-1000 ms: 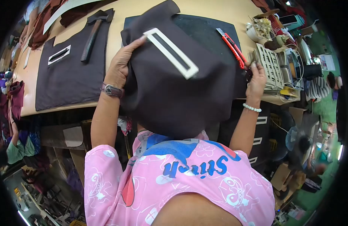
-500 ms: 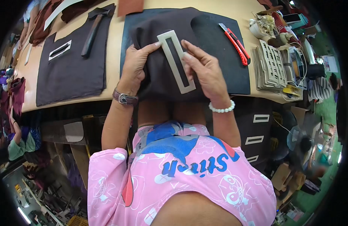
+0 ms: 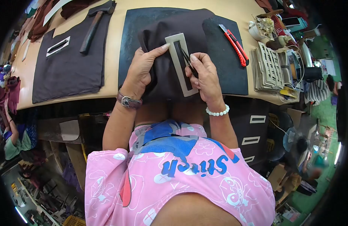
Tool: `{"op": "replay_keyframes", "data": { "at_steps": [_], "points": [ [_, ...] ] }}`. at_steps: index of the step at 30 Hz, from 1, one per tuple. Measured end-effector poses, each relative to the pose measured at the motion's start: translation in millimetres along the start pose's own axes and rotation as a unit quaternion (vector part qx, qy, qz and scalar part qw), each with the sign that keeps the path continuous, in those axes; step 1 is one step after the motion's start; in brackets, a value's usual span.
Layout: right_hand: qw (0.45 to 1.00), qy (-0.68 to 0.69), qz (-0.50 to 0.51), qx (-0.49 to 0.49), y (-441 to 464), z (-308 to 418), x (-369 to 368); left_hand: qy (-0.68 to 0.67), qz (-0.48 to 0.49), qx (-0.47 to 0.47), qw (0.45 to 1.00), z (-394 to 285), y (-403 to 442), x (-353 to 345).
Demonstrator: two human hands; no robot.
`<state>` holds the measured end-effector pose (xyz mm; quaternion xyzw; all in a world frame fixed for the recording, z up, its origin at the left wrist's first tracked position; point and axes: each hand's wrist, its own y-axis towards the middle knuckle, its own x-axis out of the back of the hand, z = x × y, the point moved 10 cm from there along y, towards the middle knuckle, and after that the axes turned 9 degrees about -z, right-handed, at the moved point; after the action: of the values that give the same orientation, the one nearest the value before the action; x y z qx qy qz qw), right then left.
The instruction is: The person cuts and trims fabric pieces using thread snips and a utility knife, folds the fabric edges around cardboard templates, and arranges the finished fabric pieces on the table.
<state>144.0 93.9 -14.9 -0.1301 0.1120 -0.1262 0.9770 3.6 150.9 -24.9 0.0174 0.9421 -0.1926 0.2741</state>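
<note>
A dark fabric piece [image 3: 198, 30] lies over the dark cutting mat, with a pale rectangular frame [image 3: 176, 64] on it around a long narrow slot. My left hand [image 3: 141, 69] grips the fabric's left side, its thumb on the frame's upper left edge. In my right hand [image 3: 204, 75] is a thin dark pointed tool [image 3: 188, 58], pinched between fingers and thumb, its tip at the slot. Whether the tool touches the cloth cannot be made out. A red cutter [image 3: 236, 47] rests on the mat to the right of my right hand.
At left, a hammer [image 3: 93, 32] lies on dark fabric pieces [image 3: 72, 77] bearing another pale frame. A stack of pale cut-out frames [image 3: 267, 67] and a white cup [image 3: 255, 30] stand at right. A fan [image 3: 300, 145] is below right. Another person [image 3: 12, 139] is at far left.
My right hand moved from the right end of the fabric to the frame, and a dark pointed tool now shows in it. The fabric has come down flatter over the mat.
</note>
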Motion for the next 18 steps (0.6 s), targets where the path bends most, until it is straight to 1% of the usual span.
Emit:
{"op": "replay_keyframes", "data": {
  "at_steps": [4, 12, 18],
  "points": [
    [1.000, -0.014, 0.007, -0.012, 0.9, -0.6, -0.2, 0.002, 0.003, -0.039, 0.999, 1.7, -0.7, -0.5],
    [1.000, 0.016, 0.026, 0.000, 2.5, 5.4, -7.9, 0.034, 0.020, -0.107, 0.993, -11.8, -14.5, -7.7],
    [1.000, 0.013, 0.013, -0.006, 1.2, 3.0, -7.7, 0.044, 0.038, -0.115, 0.992, -13.9, -16.3, -9.8]
  ]
}}
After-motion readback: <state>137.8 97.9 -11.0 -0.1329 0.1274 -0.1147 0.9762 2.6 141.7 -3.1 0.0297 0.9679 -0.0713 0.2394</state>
